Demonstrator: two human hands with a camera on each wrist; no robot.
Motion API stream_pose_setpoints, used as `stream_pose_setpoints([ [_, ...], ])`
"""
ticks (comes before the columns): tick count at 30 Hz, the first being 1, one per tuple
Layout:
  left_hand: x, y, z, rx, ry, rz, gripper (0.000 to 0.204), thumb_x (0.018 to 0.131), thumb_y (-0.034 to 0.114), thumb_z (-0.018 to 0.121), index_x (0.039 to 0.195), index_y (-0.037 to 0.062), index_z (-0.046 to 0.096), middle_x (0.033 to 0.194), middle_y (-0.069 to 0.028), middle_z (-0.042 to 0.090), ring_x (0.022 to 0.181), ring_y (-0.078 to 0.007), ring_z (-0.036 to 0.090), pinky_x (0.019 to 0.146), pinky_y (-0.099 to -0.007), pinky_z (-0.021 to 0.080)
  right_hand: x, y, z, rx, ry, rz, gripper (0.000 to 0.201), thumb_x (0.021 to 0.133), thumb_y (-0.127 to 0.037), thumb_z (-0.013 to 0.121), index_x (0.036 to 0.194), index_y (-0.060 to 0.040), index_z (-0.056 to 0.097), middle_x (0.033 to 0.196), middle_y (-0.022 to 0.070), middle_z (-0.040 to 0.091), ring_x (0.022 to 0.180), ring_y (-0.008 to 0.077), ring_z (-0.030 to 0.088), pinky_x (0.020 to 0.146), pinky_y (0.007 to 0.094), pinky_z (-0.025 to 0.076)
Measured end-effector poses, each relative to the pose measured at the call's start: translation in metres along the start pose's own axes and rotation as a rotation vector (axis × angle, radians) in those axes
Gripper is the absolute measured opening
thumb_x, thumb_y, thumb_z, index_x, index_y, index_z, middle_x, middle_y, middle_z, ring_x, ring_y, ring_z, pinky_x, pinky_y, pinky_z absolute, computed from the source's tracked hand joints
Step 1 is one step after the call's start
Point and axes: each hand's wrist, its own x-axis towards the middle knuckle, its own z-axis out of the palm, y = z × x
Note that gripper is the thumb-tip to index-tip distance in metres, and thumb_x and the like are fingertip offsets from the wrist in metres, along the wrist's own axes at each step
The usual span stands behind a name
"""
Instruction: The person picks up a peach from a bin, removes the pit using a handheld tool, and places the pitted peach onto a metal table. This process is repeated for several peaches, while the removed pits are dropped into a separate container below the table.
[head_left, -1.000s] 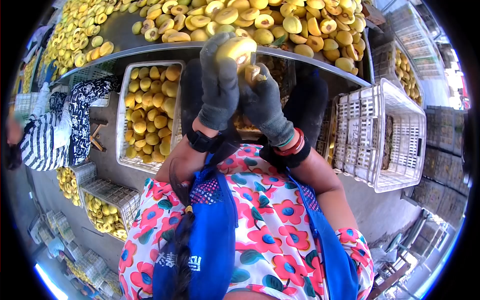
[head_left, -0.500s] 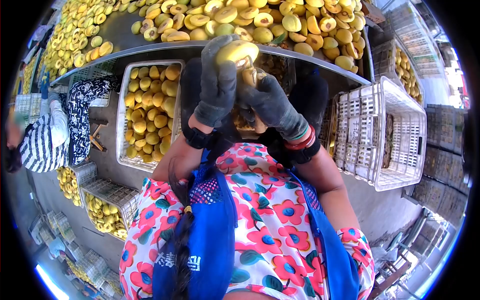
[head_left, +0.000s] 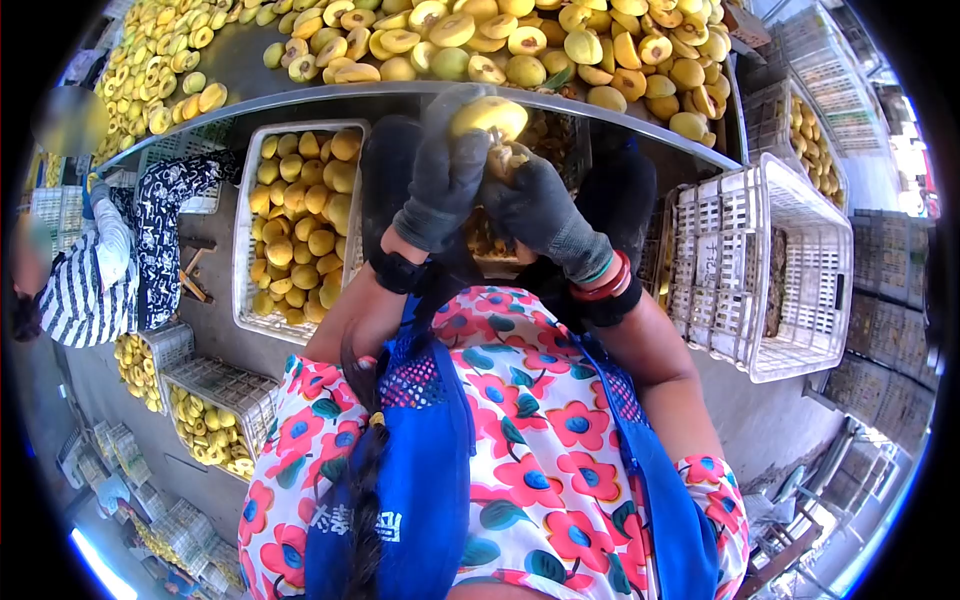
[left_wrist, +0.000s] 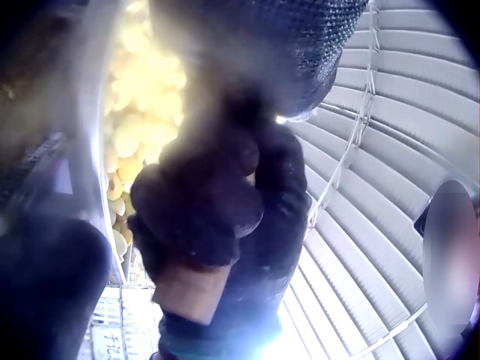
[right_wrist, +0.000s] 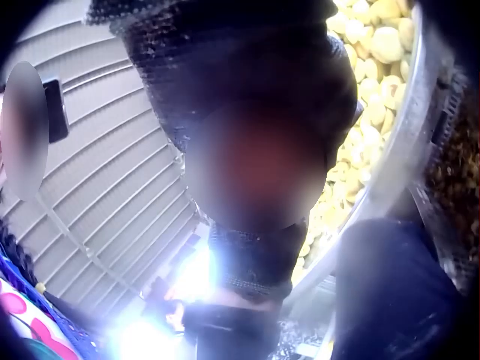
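Note:
A yellow fruit (head_left: pixel 490 117) is gripped at the fingertips of my gloved left hand (head_left: pixel 438 190), in front of the metal table edge. Close against its lower side, my gloved right hand (head_left: pixel 540 208) has its fingers curled round a tool whose wooden handle (left_wrist: pixel 193 292) sticks out of the fist in the left wrist view. A pale, wet-looking piece (head_left: pixel 505 158) shows between the hands; the tool's working end cannot be made out. Dark gloves block most of both wrist views.
Halved fruit (head_left: pixel 450 30) covers the metal table (head_left: pixel 400 88) ahead. A white crate (head_left: pixel 243 225) of fruit stands on the left, a tipped white crate (head_left: pixel 712 270) on the right. A person in stripes (head_left: pixel 90 285) sits at far left.
The fruit and my left hand have shifted slightly right and down. My right hand has turned, its wrist further right than a second ago, and stays close to the fruit.

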Motion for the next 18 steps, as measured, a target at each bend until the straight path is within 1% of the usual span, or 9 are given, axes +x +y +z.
stream_pose_setpoints([
  [1, 0.000, 0.000, -0.001, 0.015, -0.032, -0.014, 0.047, 0.095, 0.035, 0.052, 0.126, -0.0011, 0.046, 0.121, -0.0163, 0.055, 0.108, -0.0257, 0.056, 0.094, -0.0368, 0.047, -0.005, -0.010, -0.002, 0.071, -0.050, 0.201, 0.018, 0.089, -0.008, 0.055, 0.105, -0.0011, 0.054, 0.070, 0.0006, 0.055, 0.052, 0.0097, 0.052, 0.048, 0.0250, 0.043],
  [4, 0.003, 0.013, -0.001, -0.463, -0.069, -0.301, 0.044, 0.094, 0.034, 0.054, 0.120, -0.0003, 0.051, 0.120, -0.0149, 0.055, 0.106, -0.0228, 0.058, 0.090, -0.0335, 0.050, -0.009, -0.019, -0.004, 0.116, -0.055, 0.298, 0.015, 0.088, -0.008, 0.054, 0.101, -0.0008, 0.055, 0.068, 0.0007, 0.054, 0.051, 0.0097, 0.052, 0.047, 0.0242, 0.042],
  [7, 0.000, 0.014, 0.003, -0.373, 0.043, -0.349, 0.041, 0.092, 0.034, 0.056, 0.115, -0.0003, 0.054, 0.114, -0.0139, 0.061, 0.101, -0.0205, 0.062, 0.085, -0.0306, 0.052, -0.009, -0.024, -0.010, 0.170, -0.179, 0.384, 0.012, 0.090, -0.006, 0.058, 0.099, 0.0006, 0.059, 0.070, 0.0019, 0.058, 0.060, 0.0079, 0.056, 0.051, 0.0254, 0.043],
  [10, 0.003, 0.021, -0.003, -0.327, -0.031, -0.331, 0.041, 0.091, 0.034, 0.057, 0.113, -0.0006, 0.056, 0.106, -0.0132, 0.066, 0.096, -0.0194, 0.064, 0.080, -0.0289, 0.054, -0.006, -0.021, -0.028, 0.272, -0.458, 0.422, 0.011, 0.089, -0.007, 0.059, 0.096, 0.0012, 0.060, 0.072, 0.0017, 0.059, 0.062, 0.0079, 0.056, 0.052, 0.0255, 0.043],
  [11, 0.002, 0.019, -0.002, -0.325, -0.026, -0.309, 0.041, 0.091, 0.034, 0.057, 0.113, -0.0007, 0.056, 0.104, -0.0130, 0.067, 0.095, -0.0195, 0.065, 0.080, -0.0292, 0.054, -0.009, -0.021, -0.023, 0.217, -0.361, 0.376, 0.008, 0.089, -0.007, 0.058, 0.091, 0.0004, 0.060, 0.068, 0.0007, 0.056, 0.058, 0.0077, 0.054, 0.050, 0.0247, 0.042],
  [13, 0.001, 0.010, 0.000, -0.317, -0.015, -0.265, 0.040, 0.091, 0.033, 0.057, 0.112, -0.0007, 0.057, 0.101, -0.0125, 0.068, 0.093, -0.0198, 0.066, 0.080, -0.0299, 0.054, -0.014, -0.025, -0.006, 0.110, -0.171, 0.279, 0.011, 0.089, -0.009, 0.057, 0.082, -0.0012, 0.059, 0.060, -0.0013, 0.051, 0.050, 0.0072, 0.051, 0.044, 0.0233, 0.039],
  [15, 0.000, 0.003, 0.004, -0.317, 0.015, -0.242, 0.038, 0.091, 0.031, 0.057, 0.111, -0.0005, 0.057, 0.101, -0.0130, 0.068, 0.093, -0.0201, 0.066, 0.080, -0.0304, 0.054, -0.011, -0.022, -0.001, -0.056, -0.135, 0.138, 0.011, 0.089, -0.009, 0.057, 0.082, -0.0009, 0.059, 0.060, -0.0016, 0.051, 0.050, 0.0070, 0.051, 0.044, 0.0232, 0.039],
  [17, 0.001, -0.002, 0.005, -0.338, 0.006, -0.214, 0.037, 0.091, 0.031, 0.057, 0.111, -0.0003, 0.057, 0.102, -0.0134, 0.068, 0.093, -0.0204, 0.066, 0.080, -0.0311, 0.053, -0.010, -0.024, -0.001, -0.096, -0.137, 0.135, 0.012, 0.089, -0.010, 0.057, 0.082, -0.0009, 0.058, 0.060, -0.0016, 0.051, 0.049, 0.0072, 0.051, 0.044, 0.0232, 0.039],
  [18, 0.001, -0.003, 0.004, -0.358, -0.015, -0.198, 0.036, 0.091, 0.030, 0.057, 0.110, -0.0001, 0.057, 0.101, -0.0135, 0.067, 0.093, -0.0205, 0.066, 0.081, -0.0315, 0.053, -0.012, -0.030, -0.003, -0.053, -0.160, 0.203, 0.012, 0.089, -0.010, 0.058, 0.081, -0.0011, 0.058, 0.060, -0.0015, 0.051, 0.048, 0.0075, 0.050, 0.044, 0.0233, 0.039],
])
